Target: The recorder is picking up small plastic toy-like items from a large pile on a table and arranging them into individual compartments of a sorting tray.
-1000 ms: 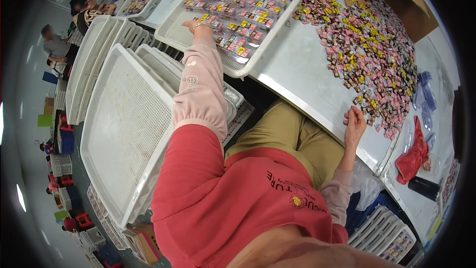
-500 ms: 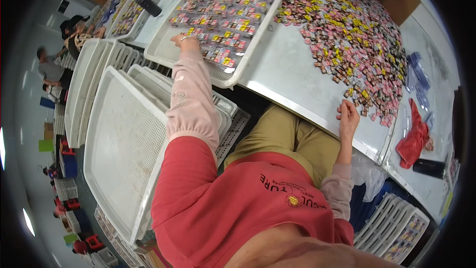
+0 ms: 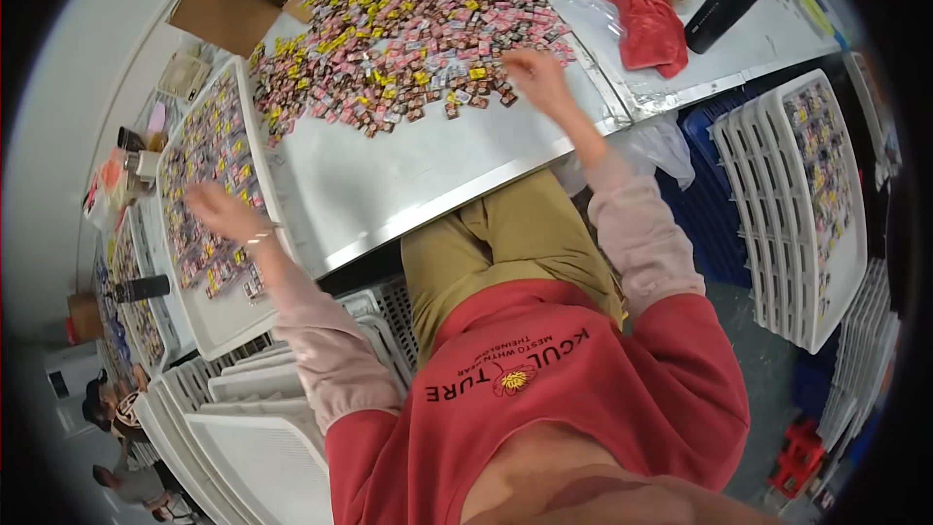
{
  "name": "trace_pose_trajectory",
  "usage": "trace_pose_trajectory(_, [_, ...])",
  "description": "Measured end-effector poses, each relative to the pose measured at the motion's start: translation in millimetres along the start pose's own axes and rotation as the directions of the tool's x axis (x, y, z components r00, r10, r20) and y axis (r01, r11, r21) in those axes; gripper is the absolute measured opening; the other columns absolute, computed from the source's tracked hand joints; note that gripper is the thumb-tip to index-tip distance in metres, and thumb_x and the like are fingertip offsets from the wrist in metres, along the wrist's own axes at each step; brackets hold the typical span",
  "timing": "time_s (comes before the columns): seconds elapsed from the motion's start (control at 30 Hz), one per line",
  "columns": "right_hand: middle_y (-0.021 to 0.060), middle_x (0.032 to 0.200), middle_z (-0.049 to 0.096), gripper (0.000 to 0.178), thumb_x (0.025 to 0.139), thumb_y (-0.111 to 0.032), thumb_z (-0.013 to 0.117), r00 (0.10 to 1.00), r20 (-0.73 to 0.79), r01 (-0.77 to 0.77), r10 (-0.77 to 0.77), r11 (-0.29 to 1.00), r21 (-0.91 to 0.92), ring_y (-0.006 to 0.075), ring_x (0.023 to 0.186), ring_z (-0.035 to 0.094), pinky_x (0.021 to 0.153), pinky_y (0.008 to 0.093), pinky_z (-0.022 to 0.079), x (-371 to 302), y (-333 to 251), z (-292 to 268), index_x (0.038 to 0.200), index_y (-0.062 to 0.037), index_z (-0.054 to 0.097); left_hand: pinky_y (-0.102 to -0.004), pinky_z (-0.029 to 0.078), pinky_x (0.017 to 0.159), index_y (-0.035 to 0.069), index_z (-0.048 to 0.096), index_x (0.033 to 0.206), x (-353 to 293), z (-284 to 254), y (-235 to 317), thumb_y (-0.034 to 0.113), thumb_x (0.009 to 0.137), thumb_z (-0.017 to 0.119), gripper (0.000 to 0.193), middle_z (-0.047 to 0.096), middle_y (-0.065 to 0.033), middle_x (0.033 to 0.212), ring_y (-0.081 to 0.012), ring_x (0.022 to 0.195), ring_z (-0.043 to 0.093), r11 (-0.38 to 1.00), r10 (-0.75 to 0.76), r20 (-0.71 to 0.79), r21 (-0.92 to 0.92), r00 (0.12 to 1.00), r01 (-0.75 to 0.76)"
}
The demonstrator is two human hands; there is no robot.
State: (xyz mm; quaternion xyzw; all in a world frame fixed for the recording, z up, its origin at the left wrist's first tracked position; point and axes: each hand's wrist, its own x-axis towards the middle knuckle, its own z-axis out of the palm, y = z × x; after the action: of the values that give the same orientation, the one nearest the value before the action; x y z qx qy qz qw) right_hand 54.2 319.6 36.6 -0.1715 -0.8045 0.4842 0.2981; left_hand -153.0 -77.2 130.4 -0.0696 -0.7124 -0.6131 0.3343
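Note:
A broad pile of small pink, brown and yellow wrapped pieces (image 3: 408, 39) covers the far part of the metal table (image 3: 360, 180). My right hand (image 3: 536, 76) hovers at the pile's right edge; its fingers bend toward the pieces, too blurred to show whether they hold one. Off to the left stands a white tray (image 3: 225, 329) with rows of clear packs (image 3: 199, 141) filled with similar pieces. Over these packs my left hand (image 3: 224, 212), slightly smeared, is open with its fingers stretched out and nothing visible in them.
An open cardboard box (image 3: 219, 10) stands behind the pile. On the right lie a red cloth (image 3: 646, 24) and a black box (image 3: 720, 13). Stacked white trays (image 3: 777, 194) stand at the right; more empty trays (image 3: 258, 447) lean below left. A black bottle (image 3: 141, 289) lies left of the filled tray.
The view has swung to the right, so the pile and filled tray now sit further left. My left hand has come from the tray's bare corner to over its packs. My right hand has moved closer to the pile.

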Motion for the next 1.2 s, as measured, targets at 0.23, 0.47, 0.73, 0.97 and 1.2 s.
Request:
trace_pose_trajectory(0.23, [0.0143, 0.092, 0.065, 0.028, 0.076, -0.016, 0.066, 0.945, -0.277, -0.008, -0.174, 0.836, -0.549, 0.0281, 0.082, 0.063, 0.073, 0.0364, 0.050, 95, 77, -123, 0.102, -0.0053, 0.065, -0.0534, 0.019, 0.105, 0.011, 0.055, 0.121, -221, 25, 26, 0.025, 0.083, 0.057, 0.041, 0.043, -0.0138, 0.133, -0.0357, 0.131, 0.030, 0.809, 0.083, 0.853, 0.244, 0.515, -0.535])
trace_pose_trajectory(0.47, [0.0142, 0.084, 0.062, 0.013, 0.079, -0.010, 0.053, 0.946, 0.057, 0.163, -0.319, 0.317, -0.934, 0.0315, 0.084, 0.060, 0.068, 0.0434, 0.049, 95, 119, -114, 0.082, -0.0060, 0.065, -0.0493, 0.028, 0.098, 0.012, 0.056, 0.118, -242, 32, 33, 0.027, 0.080, 0.056, 0.041, 0.048, -0.0114, 0.126, -0.0320, 0.120, 0.041, 0.687, 0.138, 0.839, 0.302, 0.527, -0.660])
trace_pose_trajectory(0.73, [0.0064, 0.067, 0.062, 0.022, 0.083, -0.021, 0.064, 0.992, -0.070, 0.067, -0.107, 0.900, -0.431, 0.0117, 0.062, 0.054, 0.061, 0.0274, 0.045, 79, 40, -126, 0.083, 0.0009, 0.065, -0.0459, 0.034, 0.094, 0.011, 0.056, 0.112, -244, 34, 30, 0.025, 0.075, 0.057, 0.039, 0.051, -0.0122, 0.120, -0.0319, 0.116, 0.043, 0.743, 0.206, 0.776, 0.273, 0.596, -0.611])
trace_pose_trajectory(0.97, [0.0118, 0.076, 0.057, 0.012, 0.072, -0.009, 0.068, 0.809, 0.414, 0.533, -0.418, 0.818, -0.215, 0.0294, 0.073, 0.055, 0.064, 0.0375, 0.043, -49, -71, 78, 0.074, -0.0030, 0.057, -0.0360, 0.045, 0.078, 0.006, 0.050, 0.119, -227, 29, 34, 0.023, 0.084, 0.057, 0.040, 0.058, -0.0117, 0.102, -0.0216, 0.092, 0.058, 0.984, -0.134, 0.571, 0.177, 0.810, 0.039])
trace_pose_trajectory(1.2, [0.0130, 0.078, 0.056, 0.009, 0.072, -0.004, 0.064, 0.731, 0.492, 0.534, -0.473, 0.845, 0.020, 0.0312, 0.076, 0.054, 0.066, 0.0381, 0.044, -86, -83, 112, 0.075, -0.0023, 0.056, -0.0275, 0.046, 0.043, 0.000, 0.048, 0.119, -191, 33, -9, 0.013, 0.089, 0.049, 0.033, 0.063, -0.0117, 0.077, -0.0136, 0.045, 0.055, 0.779, -0.541, 0.566, 0.060, 0.622, 0.624])
